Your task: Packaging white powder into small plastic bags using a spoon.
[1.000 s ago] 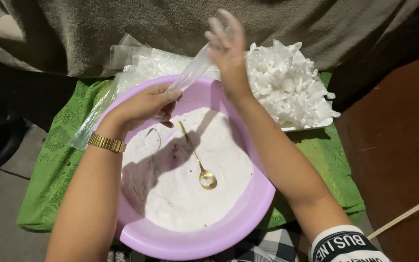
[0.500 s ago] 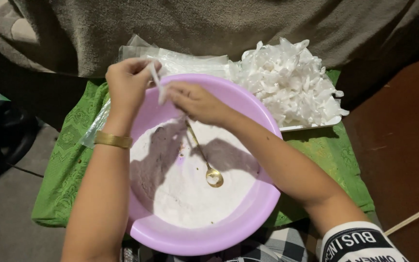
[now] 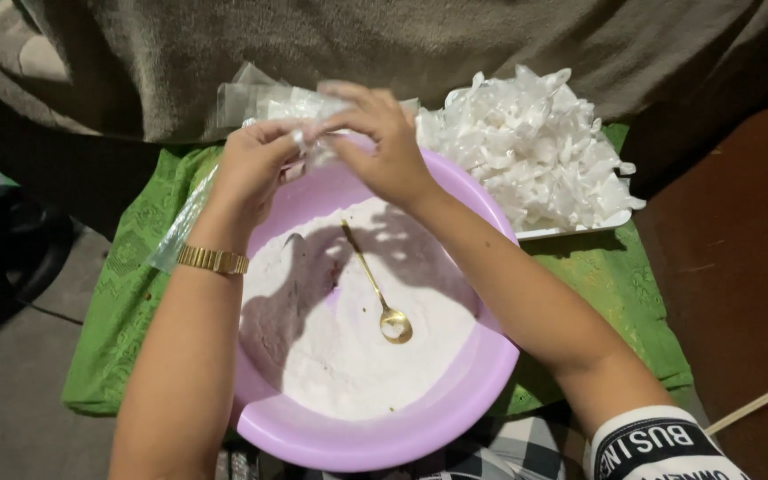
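Head view: both hands meeting over the far rim of a lilac plastic basin [image 3: 455, 418]. Left hand [image 3: 255, 173] and right hand [image 3: 384, 147] pinched together, fingertips narrow, each gripping the same small clear plastic bag [image 3: 308, 124], held just above the basin's far edge. Gold watch [image 3: 212, 260] on the left wrist. Inside the basin, white powder [image 3: 348, 356] spread across the bottom, with a gold spoon [image 3: 380, 289] lying in it, bowl toward the near side, handle pointing to the far rim. Basin resting on a green cloth [image 3: 126, 293]. At the cloth's far right corner, a white tray [image 3: 571, 229] heaped with filled white packets [image 3: 535, 142], just beside the basin. More clear plastic [image 3: 180, 227] trailing off the basin's left side onto the cloth.
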